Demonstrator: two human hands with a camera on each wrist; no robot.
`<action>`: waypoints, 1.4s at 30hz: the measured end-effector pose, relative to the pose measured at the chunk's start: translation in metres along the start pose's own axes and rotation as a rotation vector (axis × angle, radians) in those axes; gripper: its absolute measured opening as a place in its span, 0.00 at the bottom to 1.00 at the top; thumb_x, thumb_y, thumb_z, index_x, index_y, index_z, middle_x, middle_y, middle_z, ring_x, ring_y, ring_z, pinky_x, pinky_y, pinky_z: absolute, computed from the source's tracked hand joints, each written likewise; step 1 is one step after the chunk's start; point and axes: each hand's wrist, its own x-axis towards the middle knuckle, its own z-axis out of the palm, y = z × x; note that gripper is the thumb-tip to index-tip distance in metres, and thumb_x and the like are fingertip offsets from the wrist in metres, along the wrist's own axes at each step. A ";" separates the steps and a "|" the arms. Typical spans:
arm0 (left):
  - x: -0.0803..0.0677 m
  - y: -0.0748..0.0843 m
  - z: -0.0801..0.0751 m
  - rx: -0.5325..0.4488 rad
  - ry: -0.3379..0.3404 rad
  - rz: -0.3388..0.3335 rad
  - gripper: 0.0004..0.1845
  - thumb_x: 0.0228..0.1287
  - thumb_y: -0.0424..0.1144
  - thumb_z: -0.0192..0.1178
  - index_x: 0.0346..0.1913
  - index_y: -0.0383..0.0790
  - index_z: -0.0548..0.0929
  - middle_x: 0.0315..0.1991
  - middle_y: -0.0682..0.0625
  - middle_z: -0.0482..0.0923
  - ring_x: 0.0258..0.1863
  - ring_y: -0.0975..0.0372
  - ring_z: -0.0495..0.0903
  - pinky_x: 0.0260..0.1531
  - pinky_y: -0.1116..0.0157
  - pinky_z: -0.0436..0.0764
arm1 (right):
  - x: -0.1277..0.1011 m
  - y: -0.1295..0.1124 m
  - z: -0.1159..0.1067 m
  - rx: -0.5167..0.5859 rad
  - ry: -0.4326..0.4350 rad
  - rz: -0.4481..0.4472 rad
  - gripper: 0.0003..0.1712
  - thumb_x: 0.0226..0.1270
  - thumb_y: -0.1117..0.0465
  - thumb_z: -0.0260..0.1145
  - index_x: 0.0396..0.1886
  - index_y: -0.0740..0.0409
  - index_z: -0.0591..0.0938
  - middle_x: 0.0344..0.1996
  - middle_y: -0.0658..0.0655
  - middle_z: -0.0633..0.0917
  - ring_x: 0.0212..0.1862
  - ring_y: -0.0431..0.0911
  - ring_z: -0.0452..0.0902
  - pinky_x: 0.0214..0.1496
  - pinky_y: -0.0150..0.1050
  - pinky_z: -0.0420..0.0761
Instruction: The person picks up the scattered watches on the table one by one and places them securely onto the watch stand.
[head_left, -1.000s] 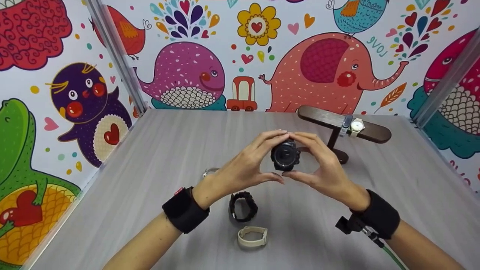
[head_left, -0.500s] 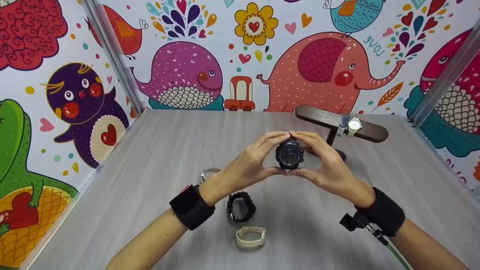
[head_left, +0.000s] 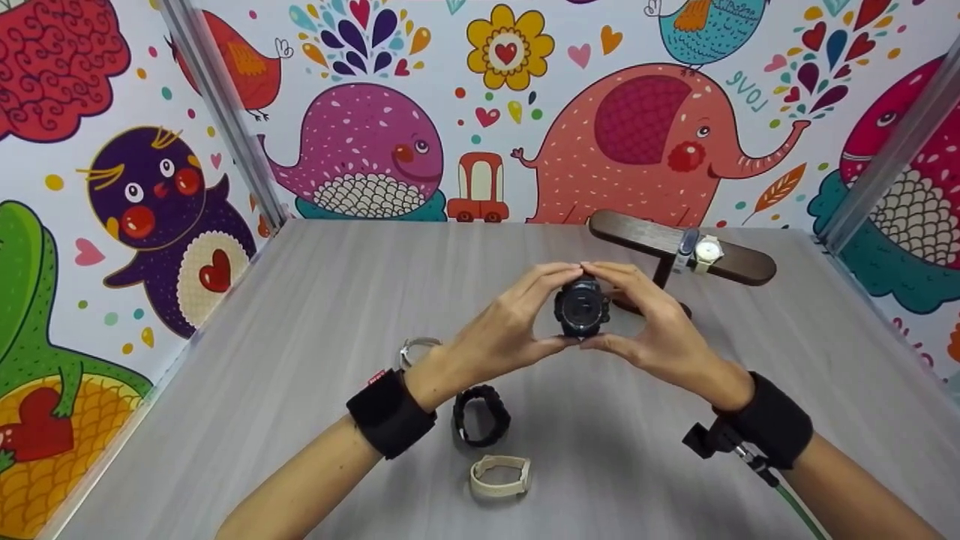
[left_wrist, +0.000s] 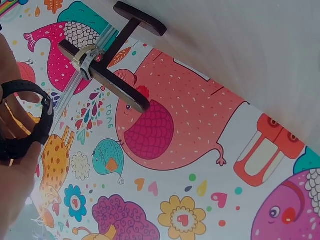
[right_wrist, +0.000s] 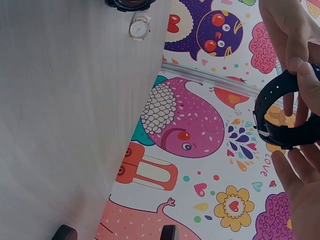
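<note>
While both hands (head_left: 581, 315) pinch the black watch (head_left: 581, 310) aloft, one watch (head_left: 705, 252) hangs on the stand (head_left: 739, 263); three lie on the worktop (head_left: 315, 300).

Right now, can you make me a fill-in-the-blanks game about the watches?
1. Both hands hold a ____ watch up above the table.
2. The white-faced watch hangs on a dark wooden ____.
3. The beige band lies on the table, ____ to the person than the black braided band.

Missing words: black; stand; nearer
</note>
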 end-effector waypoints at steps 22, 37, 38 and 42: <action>0.025 -0.022 0.018 0.040 -0.047 -0.140 0.34 0.55 0.29 0.72 0.63 0.27 0.69 0.61 0.37 0.66 0.59 0.54 0.76 0.64 0.70 0.76 | -0.003 0.025 -0.020 -0.142 0.007 0.056 0.52 0.43 0.71 0.82 0.72 0.62 0.70 0.65 0.64 0.77 0.65 0.31 0.71 0.63 0.18 0.71; 0.049 -0.086 0.028 0.065 -0.140 -0.311 0.35 0.57 0.28 0.71 0.68 0.33 0.70 0.59 0.40 0.66 0.60 0.56 0.76 0.64 0.66 0.77 | -0.041 0.053 -0.073 -0.438 0.131 0.252 0.44 0.49 0.73 0.78 0.70 0.62 0.73 0.65 0.65 0.78 0.66 0.51 0.73 0.66 0.11 0.57; 0.050 -0.091 0.030 0.068 -0.142 -0.324 0.33 0.57 0.29 0.71 0.66 0.33 0.71 0.59 0.40 0.67 0.60 0.56 0.76 0.65 0.66 0.77 | -0.044 0.055 -0.077 -0.447 0.145 0.265 0.44 0.50 0.73 0.78 0.69 0.62 0.74 0.65 0.65 0.78 0.65 0.53 0.73 0.64 0.10 0.58; 0.055 -0.110 0.037 0.100 -0.156 -0.387 0.31 0.57 0.28 0.70 0.64 0.32 0.72 0.60 0.40 0.70 0.60 0.56 0.77 0.66 0.67 0.75 | -0.054 0.064 -0.091 -0.457 0.169 0.341 0.42 0.52 0.71 0.78 0.69 0.60 0.74 0.64 0.67 0.77 0.62 0.61 0.73 0.58 0.08 0.57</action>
